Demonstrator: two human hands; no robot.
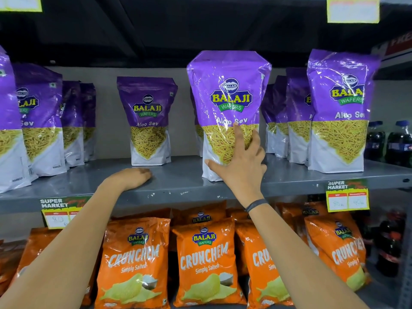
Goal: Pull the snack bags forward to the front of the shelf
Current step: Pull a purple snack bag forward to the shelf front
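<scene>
Purple bag (227, 112) stands near the shelf (178, 186) front edge, right hand (242, 166) spread open against its face, steadying it upright. Left hand (131, 177) rests flat on the shelf, holding nothing, apparently bracing.

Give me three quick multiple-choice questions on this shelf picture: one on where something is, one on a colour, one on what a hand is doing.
1. Where does the left hand rest?
A. on the shelf edge
B. on an orange bag
C. on a bottle

2. What colour are the Crunchem bags below?
A. green
B. orange
C. purple

3. What is the right hand doing?
A. hanging free
B. touching a price tag
C. spread against the Aloo Sev bag

Answers: 1 A, its palm lies on grey metal. 2 B, orange packs fill the lower row. 3 C, its fingers press the bag's front.
</scene>
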